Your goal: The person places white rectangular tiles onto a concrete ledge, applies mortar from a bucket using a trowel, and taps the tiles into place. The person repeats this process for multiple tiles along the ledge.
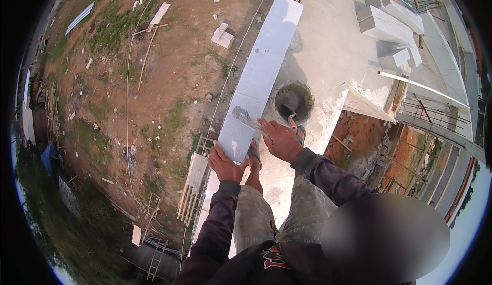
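Observation:
A long row of pale, smooth building blocks (264,59) runs away from me along the wall's left edge. My left hand (225,163) is closed around the near end of this row, with its fingers along the left side and its thumb by the end. In my right hand (281,140) is a trowel (243,116), its flat metal blade lying over the top face of the blocks. Just right of the row stands a round bucket (283,93) with grey wet mix inside. An orange-brown handle (292,122) sticks out over its near rim.
My feet stand on a narrow pale ledge (284,195). To the right, an opening (353,141) drops to reddish ground. Stacked white blocks (382,23) and a white pipe (420,87) lie farther right. A taut string (241,49) follows the left edge above a dirt yard (169,75).

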Demonstrator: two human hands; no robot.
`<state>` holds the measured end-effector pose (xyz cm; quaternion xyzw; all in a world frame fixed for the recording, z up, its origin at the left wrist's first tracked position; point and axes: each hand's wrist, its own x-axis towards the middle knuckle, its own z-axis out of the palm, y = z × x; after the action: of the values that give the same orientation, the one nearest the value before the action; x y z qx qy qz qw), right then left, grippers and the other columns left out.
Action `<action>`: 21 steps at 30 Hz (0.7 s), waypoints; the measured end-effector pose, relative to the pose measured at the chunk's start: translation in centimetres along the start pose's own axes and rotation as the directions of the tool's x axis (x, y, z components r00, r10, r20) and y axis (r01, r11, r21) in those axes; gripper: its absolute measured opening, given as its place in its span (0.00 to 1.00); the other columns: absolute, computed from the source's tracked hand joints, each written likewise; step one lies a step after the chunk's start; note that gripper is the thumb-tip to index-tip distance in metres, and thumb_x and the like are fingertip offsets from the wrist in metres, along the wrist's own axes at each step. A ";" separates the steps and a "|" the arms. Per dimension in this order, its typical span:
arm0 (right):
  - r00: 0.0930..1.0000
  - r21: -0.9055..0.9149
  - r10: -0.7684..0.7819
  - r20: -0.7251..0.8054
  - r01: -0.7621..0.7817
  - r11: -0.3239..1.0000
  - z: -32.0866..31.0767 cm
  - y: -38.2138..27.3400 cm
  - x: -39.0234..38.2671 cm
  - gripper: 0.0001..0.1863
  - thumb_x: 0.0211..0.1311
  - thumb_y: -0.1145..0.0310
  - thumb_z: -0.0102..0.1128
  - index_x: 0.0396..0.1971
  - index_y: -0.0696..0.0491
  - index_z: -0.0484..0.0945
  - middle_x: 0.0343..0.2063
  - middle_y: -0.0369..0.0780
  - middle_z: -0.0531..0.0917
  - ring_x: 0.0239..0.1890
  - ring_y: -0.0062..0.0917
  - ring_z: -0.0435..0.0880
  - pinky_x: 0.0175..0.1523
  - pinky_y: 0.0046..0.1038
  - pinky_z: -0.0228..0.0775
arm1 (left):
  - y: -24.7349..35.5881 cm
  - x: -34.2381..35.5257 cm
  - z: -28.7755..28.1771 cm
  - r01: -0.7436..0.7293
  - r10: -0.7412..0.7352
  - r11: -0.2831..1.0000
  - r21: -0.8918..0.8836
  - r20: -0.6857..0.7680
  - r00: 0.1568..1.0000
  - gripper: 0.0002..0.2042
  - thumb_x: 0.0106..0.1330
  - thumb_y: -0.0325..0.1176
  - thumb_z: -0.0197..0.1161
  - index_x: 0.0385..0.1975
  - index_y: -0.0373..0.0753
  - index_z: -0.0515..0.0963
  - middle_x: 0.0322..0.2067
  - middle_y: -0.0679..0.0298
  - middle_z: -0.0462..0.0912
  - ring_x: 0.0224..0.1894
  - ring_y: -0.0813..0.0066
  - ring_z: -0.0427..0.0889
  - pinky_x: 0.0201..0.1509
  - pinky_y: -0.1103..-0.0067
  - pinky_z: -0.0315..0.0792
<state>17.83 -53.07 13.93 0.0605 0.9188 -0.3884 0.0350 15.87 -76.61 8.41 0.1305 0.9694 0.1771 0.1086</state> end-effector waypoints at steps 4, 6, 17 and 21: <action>0.992 -0.051 0.040 -0.120 -0.046 0.998 -2.2 2.0 3.3 0.29 0.58 0.71 0.58 0.62 0.53 0.68 0.39 0.48 0.81 0.39 0.45 0.84 0.42 0.44 0.78 | -0.1 0.2 0.1 -0.060 0.063 0.997 0.048 -0.049 0.997 0.59 0.44 0.55 0.76 0.71 0.28 0.48 0.62 0.43 0.60 0.63 0.43 0.62 0.68 0.51 0.53; 0.984 -0.061 0.055 -0.169 -0.066 0.996 -3.0 2.7 4.4 0.28 0.58 0.72 0.58 0.61 0.53 0.69 0.40 0.49 0.81 0.39 0.47 0.84 0.43 0.45 0.77 | -0.2 0.1 0.2 -0.056 0.058 0.998 0.038 -0.042 0.997 0.59 0.45 0.54 0.76 0.71 0.26 0.48 0.62 0.42 0.60 0.63 0.43 0.61 0.67 0.52 0.53; 0.937 -0.052 0.092 -0.336 -0.117 0.992 -8.8 8.2 13.3 0.19 0.60 0.72 0.57 0.52 0.55 0.73 0.36 0.52 0.83 0.41 0.51 0.82 0.48 0.49 0.74 | -0.7 -0.3 0.8 -0.028 0.029 0.997 0.067 -0.010 1.000 0.61 0.42 0.48 0.79 0.71 0.28 0.45 0.64 0.41 0.58 0.65 0.42 0.60 0.69 0.51 0.52; 0.947 -0.057 0.226 -0.230 -0.245 0.968 -11.0 9.6 16.2 0.18 0.61 0.71 0.58 0.52 0.55 0.75 0.38 0.53 0.83 0.43 0.53 0.82 0.48 0.49 0.73 | -0.6 -0.1 0.6 -0.014 0.015 0.998 0.065 -0.008 1.000 0.61 0.41 0.48 0.79 0.72 0.28 0.45 0.63 0.40 0.59 0.65 0.41 0.61 0.70 0.51 0.52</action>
<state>2.90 -37.14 12.96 0.2110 0.9189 -0.3328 -0.0192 16.01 -76.95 7.63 0.1403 0.9741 0.1470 0.0989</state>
